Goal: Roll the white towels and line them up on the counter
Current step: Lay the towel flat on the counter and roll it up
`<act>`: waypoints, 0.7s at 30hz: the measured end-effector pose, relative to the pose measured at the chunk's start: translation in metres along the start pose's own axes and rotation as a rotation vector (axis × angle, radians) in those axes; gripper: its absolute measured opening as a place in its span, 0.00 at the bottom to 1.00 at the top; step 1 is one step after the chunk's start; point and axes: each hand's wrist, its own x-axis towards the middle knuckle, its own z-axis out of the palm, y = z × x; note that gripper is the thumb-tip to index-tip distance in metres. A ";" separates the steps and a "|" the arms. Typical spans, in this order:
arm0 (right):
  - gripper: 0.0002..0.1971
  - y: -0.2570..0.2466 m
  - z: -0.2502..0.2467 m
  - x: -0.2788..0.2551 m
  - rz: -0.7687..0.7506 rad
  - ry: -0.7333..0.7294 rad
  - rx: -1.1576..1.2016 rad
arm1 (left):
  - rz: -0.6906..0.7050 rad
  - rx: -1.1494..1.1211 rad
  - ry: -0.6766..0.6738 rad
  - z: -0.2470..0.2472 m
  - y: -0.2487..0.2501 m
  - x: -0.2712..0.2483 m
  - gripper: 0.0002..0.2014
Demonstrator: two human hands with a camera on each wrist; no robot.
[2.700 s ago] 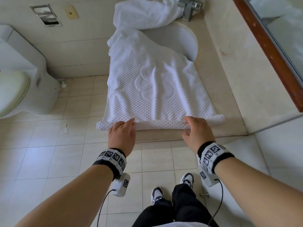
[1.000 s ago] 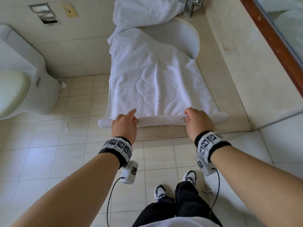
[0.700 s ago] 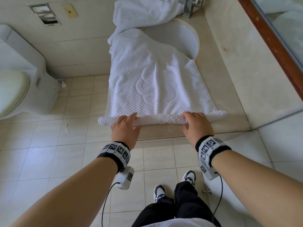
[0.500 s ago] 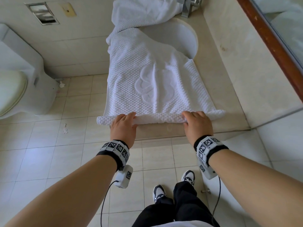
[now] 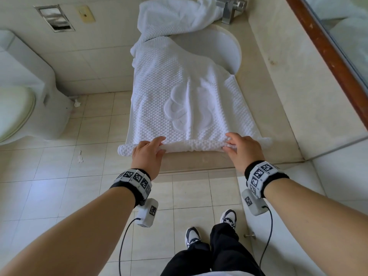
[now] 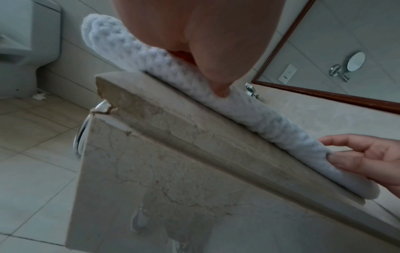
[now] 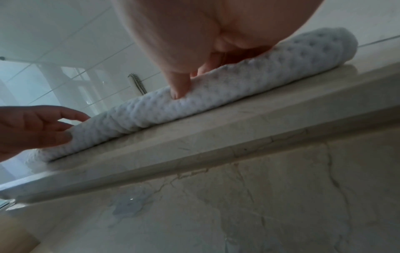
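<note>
The towel (image 5: pixel 185 92) is lying spread on the surface (image 5: pixel 278 108), its near edge rolled up by the front lip. The left hand (image 5: pixel 148 154) and right hand (image 5: pixel 244 151) are each pinching this rolled edge, fingers over it, thumbs pressing its front.

The towel (image 5: pixel 179 86) partly hides the sink (image 5: pixel 225 50) (faucet (image 5: pixel 229 10) cropped).

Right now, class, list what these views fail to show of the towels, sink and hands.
Head view: the top edge cuts off the crumpled towel and faucet.
Head view: the white towel covers most of the sink.
Wrist views: the blurred palms of the left hand and right hand hide most fingers; the roll hides the towel's flat part.
</note>
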 end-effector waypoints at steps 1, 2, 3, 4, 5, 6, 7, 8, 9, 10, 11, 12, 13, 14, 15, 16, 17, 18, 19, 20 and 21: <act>0.21 0.000 -0.002 0.001 0.018 -0.037 0.020 | -0.001 0.006 -0.020 -0.002 -0.001 0.000 0.18; 0.21 0.001 -0.005 0.002 0.044 -0.077 0.044 | -0.002 0.006 -0.048 -0.005 0.000 0.001 0.18; 0.21 0.001 -0.007 0.003 0.075 -0.119 0.069 | -0.007 0.004 -0.082 -0.008 -0.001 0.002 0.19; 0.20 0.001 -0.010 0.004 0.109 -0.161 0.089 | -0.019 -0.003 -0.120 -0.010 -0.002 0.004 0.19; 0.19 0.001 -0.013 0.004 0.142 -0.199 0.102 | -0.045 -0.015 -0.170 -0.011 -0.004 0.006 0.19; 0.19 0.000 -0.016 0.005 0.170 -0.229 0.102 | -0.079 -0.035 -0.220 -0.012 -0.008 0.010 0.18; 0.18 -0.001 -0.019 0.007 0.189 -0.255 0.092 | -0.113 -0.058 -0.264 -0.012 -0.011 0.013 0.17; 0.18 -0.002 -0.022 0.008 0.200 -0.275 0.074 | -0.146 -0.078 -0.296 -0.013 -0.013 0.016 0.16; 0.18 -0.004 -0.024 0.011 0.206 -0.290 0.057 | -0.172 -0.094 -0.318 -0.014 -0.012 0.019 0.16; 0.18 -0.006 -0.026 0.013 0.209 -0.302 0.043 | -0.194 -0.111 -0.331 -0.016 -0.010 0.021 0.16; 0.18 -0.007 -0.027 0.015 0.211 -0.309 0.033 | -0.216 -0.133 -0.338 -0.016 -0.008 0.025 0.16; 0.18 -0.008 -0.027 0.016 0.209 -0.306 0.022 | -0.238 -0.154 -0.335 -0.016 -0.006 0.027 0.17; 0.18 -0.008 -0.027 0.017 0.201 -0.285 0.006 | -0.257 -0.163 -0.323 -0.016 -0.005 0.030 0.18; 0.18 -0.009 -0.026 0.017 0.184 -0.247 -0.020 | -0.272 -0.162 -0.299 -0.015 -0.003 0.032 0.19; 0.17 -0.010 -0.024 0.017 0.159 -0.201 -0.052 | -0.272 -0.145 -0.258 -0.013 -0.002 0.033 0.20; 0.16 -0.012 -0.023 0.015 0.128 -0.157 -0.081 | -0.261 -0.114 -0.209 -0.013 0.000 0.033 0.20; 0.15 -0.015 -0.021 0.014 0.099 -0.124 -0.096 | -0.242 -0.069 -0.159 -0.012 0.003 0.033 0.21; 0.14 -0.018 -0.019 0.013 0.079 -0.107 -0.092 | -0.222 -0.031 -0.109 -0.012 0.008 0.032 0.21; 0.13 -0.020 -0.016 0.012 0.065 -0.097 -0.071 | -0.207 0.001 -0.067 -0.011 0.013 0.030 0.22; 0.13 -0.022 -0.012 0.011 0.056 -0.086 -0.053 | -0.183 0.024 -0.029 -0.009 0.018 0.028 0.22; 0.13 -0.023 -0.008 0.009 0.047 -0.070 -0.047 | -0.148 0.050 0.003 -0.006 0.019 0.026 0.23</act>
